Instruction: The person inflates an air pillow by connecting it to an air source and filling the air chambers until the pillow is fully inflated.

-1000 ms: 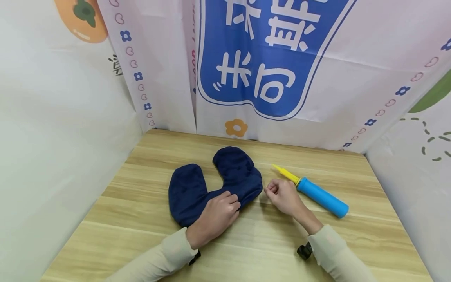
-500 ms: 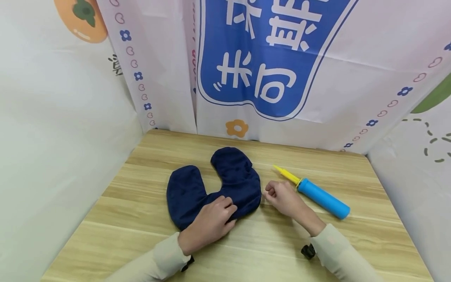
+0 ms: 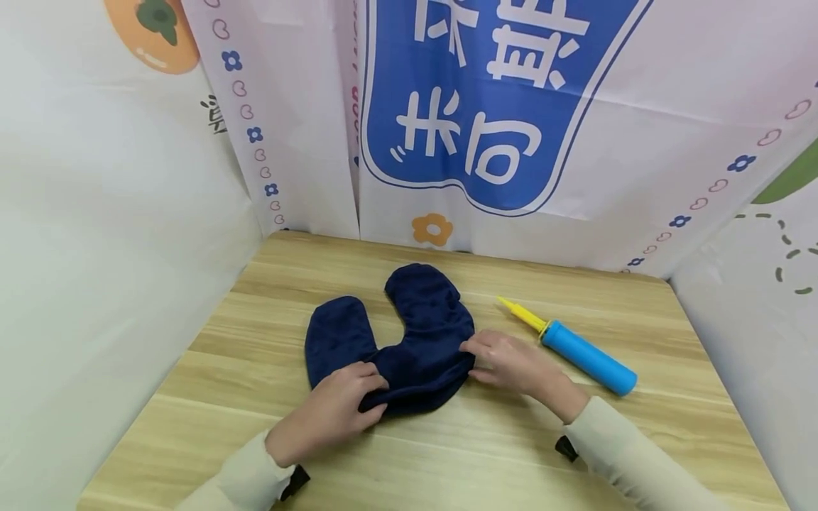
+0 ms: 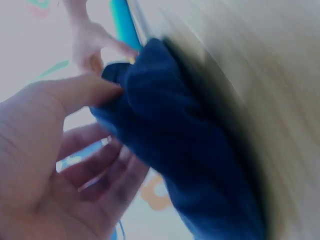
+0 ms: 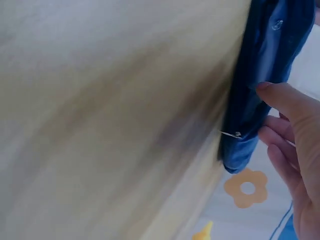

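A navy, U-shaped neck pillow (image 3: 434, 333) lies flat-looking on the table, its two ends pointing away. My left hand (image 3: 329, 411) pinches the pillow's near edge left of the middle, thumb on the near side and fingers over the top, as the left wrist view also shows. At the right side of that edge my right hand (image 3: 514, 365) holds the cloth between thumb and fingers. In the right wrist view the edge gapes, showing shiny blue material with a small clear valve (image 5: 277, 24). A small metal zipper pull (image 5: 236, 134) sits lower along the opening.
A hand pump with a blue barrel (image 3: 591, 358) and yellow nozzle (image 3: 524, 316) lies on the table just beyond my right hand. Printed white sheets (image 3: 307, 163) stand around the back and sides of the wooden table (image 3: 211, 411).
My left hand has slid left along the pillow's near edge and spread to grasp it. My right hand has come left onto the pillow's right side. The near edge now gapes.
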A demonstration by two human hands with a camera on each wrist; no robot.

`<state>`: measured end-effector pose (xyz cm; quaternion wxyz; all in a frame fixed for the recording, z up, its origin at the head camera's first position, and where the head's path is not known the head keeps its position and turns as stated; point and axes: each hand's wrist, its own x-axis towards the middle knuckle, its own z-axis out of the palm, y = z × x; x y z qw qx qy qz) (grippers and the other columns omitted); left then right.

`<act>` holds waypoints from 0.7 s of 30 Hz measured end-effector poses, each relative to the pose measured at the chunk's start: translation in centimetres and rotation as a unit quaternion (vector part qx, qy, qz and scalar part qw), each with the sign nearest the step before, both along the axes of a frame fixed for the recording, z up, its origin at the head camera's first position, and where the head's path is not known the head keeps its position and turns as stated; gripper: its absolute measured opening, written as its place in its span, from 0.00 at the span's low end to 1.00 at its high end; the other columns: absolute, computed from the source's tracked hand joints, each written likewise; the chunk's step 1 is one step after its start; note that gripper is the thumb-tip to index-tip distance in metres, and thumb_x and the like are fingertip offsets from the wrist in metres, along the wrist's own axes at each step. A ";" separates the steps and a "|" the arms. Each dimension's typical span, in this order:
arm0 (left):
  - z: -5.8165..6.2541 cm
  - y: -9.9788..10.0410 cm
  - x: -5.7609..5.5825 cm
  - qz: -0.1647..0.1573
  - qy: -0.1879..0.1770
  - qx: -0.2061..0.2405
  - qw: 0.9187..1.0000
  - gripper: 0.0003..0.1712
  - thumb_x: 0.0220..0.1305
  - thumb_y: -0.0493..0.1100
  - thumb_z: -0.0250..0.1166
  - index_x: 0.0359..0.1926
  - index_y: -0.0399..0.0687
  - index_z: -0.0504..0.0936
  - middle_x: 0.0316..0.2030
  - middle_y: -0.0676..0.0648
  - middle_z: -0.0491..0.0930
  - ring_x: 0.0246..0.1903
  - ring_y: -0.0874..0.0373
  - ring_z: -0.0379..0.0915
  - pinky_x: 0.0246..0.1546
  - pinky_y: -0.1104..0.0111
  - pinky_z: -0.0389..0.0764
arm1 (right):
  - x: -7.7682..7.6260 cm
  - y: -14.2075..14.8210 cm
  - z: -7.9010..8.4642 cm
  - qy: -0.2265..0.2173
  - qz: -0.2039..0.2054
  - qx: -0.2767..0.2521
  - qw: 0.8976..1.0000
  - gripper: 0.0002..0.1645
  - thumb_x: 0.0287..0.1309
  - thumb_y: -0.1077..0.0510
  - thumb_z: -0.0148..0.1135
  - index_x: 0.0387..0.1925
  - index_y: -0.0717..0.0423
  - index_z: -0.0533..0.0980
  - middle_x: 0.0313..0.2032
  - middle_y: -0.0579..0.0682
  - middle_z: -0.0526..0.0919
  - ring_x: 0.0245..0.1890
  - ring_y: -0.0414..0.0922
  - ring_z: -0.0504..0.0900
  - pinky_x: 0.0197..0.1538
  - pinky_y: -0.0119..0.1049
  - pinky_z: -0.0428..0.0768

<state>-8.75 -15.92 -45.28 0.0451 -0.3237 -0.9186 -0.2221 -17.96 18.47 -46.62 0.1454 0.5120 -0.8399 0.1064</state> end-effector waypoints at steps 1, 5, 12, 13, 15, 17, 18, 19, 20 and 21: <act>-0.1 -0.4 -0.2 -0.006 -0.010 0.017 1.000 0.09 0.63 0.43 0.77 0.44 0.50 0.90 0.38 0.55 0.84 0.37 0.66 0.79 0.38 0.71 0.85 | -0.2 0.0 -0.3 0.006 0.007 0.001 1.000 0.25 0.55 0.56 0.82 0.53 0.57 0.83 0.47 0.50 0.89 0.48 0.45 0.88 0.53 0.39 0.88; -0.7 -2.0 -0.8 -0.010 -0.067 0.086 0.994 0.06 0.65 0.40 0.75 0.43 0.50 0.90 0.37 0.56 0.86 0.36 0.71 0.80 0.37 0.73 0.85 | -0.7 -0.1 -0.9 -0.004 0.010 0.000 1.000 0.20 0.58 0.60 0.79 0.52 0.55 0.84 0.46 0.49 0.89 0.48 0.45 0.88 0.53 0.40 0.88; -1.2 -3.9 -1.8 0.046 -0.139 0.165 0.975 0.03 0.68 0.40 0.73 0.42 0.49 0.90 0.36 0.55 0.87 0.32 0.71 0.81 0.35 0.73 0.86 | -1.4 -0.3 -0.7 -0.107 -0.025 -0.040 0.993 0.11 0.66 0.61 0.72 0.49 0.54 0.86 0.46 0.48 0.91 0.48 0.44 0.89 0.52 0.39 0.89; -1.3 -4.0 -1.9 0.055 -0.135 0.168 0.975 0.03 0.68 0.40 0.73 0.41 0.49 0.90 0.36 0.55 0.87 0.32 0.71 0.81 0.34 0.73 0.86 | -1.5 -0.4 -0.6 -0.115 -0.027 -0.049 0.992 0.10 0.66 0.62 0.72 0.48 0.54 0.86 0.46 0.48 0.91 0.47 0.44 0.89 0.51 0.39 0.89; -1.4 -4.0 -2.1 0.069 -0.112 0.162 0.978 0.02 0.67 0.39 0.74 0.40 0.48 0.90 0.35 0.55 0.86 0.31 0.71 0.80 0.33 0.73 0.85 | -1.7 -0.6 -0.5 -0.127 -0.031 -0.064 0.989 0.09 0.66 0.62 0.72 0.47 0.55 0.86 0.44 0.48 0.91 0.46 0.44 0.90 0.50 0.39 0.89; -1.6 -3.7 -2.1 0.082 -0.073 0.143 0.984 0.04 0.64 0.38 0.77 0.39 0.48 0.89 0.34 0.55 0.85 0.32 0.70 0.79 0.33 0.74 0.84 | -1.9 -0.9 -0.4 -0.137 -0.036 -0.079 0.987 0.09 0.66 0.63 0.72 0.46 0.55 0.86 0.43 0.48 0.91 0.44 0.43 0.90 0.48 0.39 0.89; -1.6 -3.5 -2.1 0.085 -0.049 0.131 0.986 0.06 0.62 0.38 0.78 0.38 0.48 0.89 0.34 0.55 0.85 0.32 0.69 0.79 0.34 0.74 0.84 | -2.1 -1.0 -0.4 -0.140 -0.037 -0.086 0.986 0.08 0.65 0.63 0.72 0.46 0.55 0.86 0.42 0.49 0.91 0.43 0.43 0.90 0.47 0.40 0.90; -1.6 -3.1 -2.1 0.086 -0.023 0.116 0.989 0.07 0.60 0.37 0.79 0.38 0.48 0.89 0.34 0.55 0.84 0.33 0.68 0.79 0.34 0.73 0.84 | -2.3 -1.1 -0.4 -0.142 -0.038 -0.093 0.985 0.08 0.65 0.64 0.73 0.45 0.56 0.86 0.41 0.49 0.91 0.42 0.43 0.90 0.46 0.40 0.90; -1.5 -2.8 -2.1 0.084 0.005 0.098 0.992 0.09 0.59 0.37 0.80 0.38 0.48 0.88 0.34 0.55 0.83 0.34 0.66 0.79 0.35 0.72 0.84 | -2.4 -1.2 -0.4 -0.143 -0.040 -0.099 0.984 0.08 0.64 0.64 0.73 0.45 0.56 0.86 0.40 0.49 0.91 0.40 0.43 0.89 0.45 0.40 0.90; -1.4 -2.4 -2.1 0.079 0.034 0.080 0.993 0.10 0.57 0.37 0.81 0.39 0.47 0.88 0.35 0.54 0.83 0.35 0.65 0.78 0.36 0.71 0.84 | -2.5 -1.4 -0.5 -0.146 -0.041 -0.103 0.983 0.07 0.64 0.64 0.73 0.44 0.56 0.86 0.39 0.49 0.91 0.39 0.42 0.89 0.44 0.41 0.90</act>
